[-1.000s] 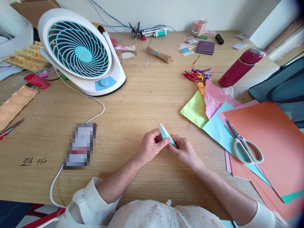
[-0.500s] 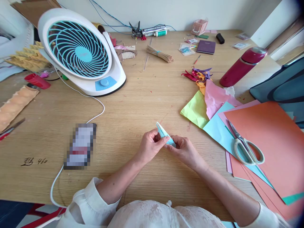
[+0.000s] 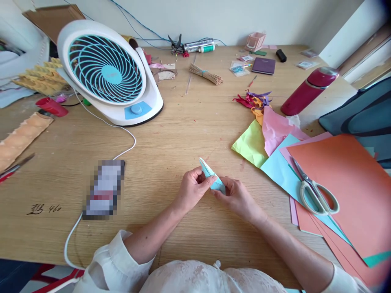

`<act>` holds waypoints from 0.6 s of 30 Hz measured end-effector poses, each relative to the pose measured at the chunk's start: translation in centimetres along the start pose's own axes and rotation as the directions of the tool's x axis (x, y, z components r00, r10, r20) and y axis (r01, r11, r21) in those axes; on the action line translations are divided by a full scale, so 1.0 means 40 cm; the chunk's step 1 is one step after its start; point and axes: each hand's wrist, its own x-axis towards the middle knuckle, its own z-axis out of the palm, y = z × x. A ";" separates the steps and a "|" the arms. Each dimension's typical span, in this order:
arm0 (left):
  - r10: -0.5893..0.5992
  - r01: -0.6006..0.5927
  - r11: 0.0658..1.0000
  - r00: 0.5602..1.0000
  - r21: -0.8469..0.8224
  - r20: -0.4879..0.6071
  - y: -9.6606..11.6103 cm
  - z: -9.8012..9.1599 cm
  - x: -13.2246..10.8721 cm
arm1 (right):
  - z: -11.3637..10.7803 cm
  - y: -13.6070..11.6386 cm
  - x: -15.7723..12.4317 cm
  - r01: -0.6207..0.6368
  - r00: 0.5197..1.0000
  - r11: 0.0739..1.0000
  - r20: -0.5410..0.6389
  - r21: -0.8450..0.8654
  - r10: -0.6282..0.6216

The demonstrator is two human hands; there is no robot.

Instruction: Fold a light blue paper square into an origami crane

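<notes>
A small piece of folded light-blue paper [image 3: 217, 186] is held between my two hands above the table, its pointed end tilted up and to the left. My left hand [image 3: 193, 188] pinches it with the thumb on the near face and the fingers behind. At the paper's lower right corner, my right hand [image 3: 236, 196] grips it between thumb and curled index finger. The fingertips behind the paper are partly hidden.
To the right, scissors [image 3: 317, 195] lie on orange sheets [image 3: 351, 175] beside green paper [image 3: 251, 142] and pink paper [image 3: 277, 126]. A red flask [image 3: 308, 91] stands behind them. On the left are a phone [image 3: 104, 189] with a white cable and a fan [image 3: 110, 77].
The head view has shifted slightly, so the table things sit a little lower. The right thumb has moved down a little and more of the folded paper's lower right part shows.
</notes>
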 end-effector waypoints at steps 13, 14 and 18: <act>-0.072 0.070 0.988 0.997 -0.140 -0.008 0.017 -0.007 0.009 | -0.012 0.002 0.004 0.041 0.996 0.998 0.071 0.057 -0.045; -0.070 0.071 0.988 0.997 -0.138 0.012 0.016 -0.003 0.006 | -0.009 0.005 0.004 0.037 0.997 0.996 0.059 0.079 -0.042; -0.065 0.068 0.996 0.997 -0.063 0.043 0.009 0.005 -0.001 | 0.003 0.009 0.000 0.016 1.000 0.997 0.010 0.080 -0.017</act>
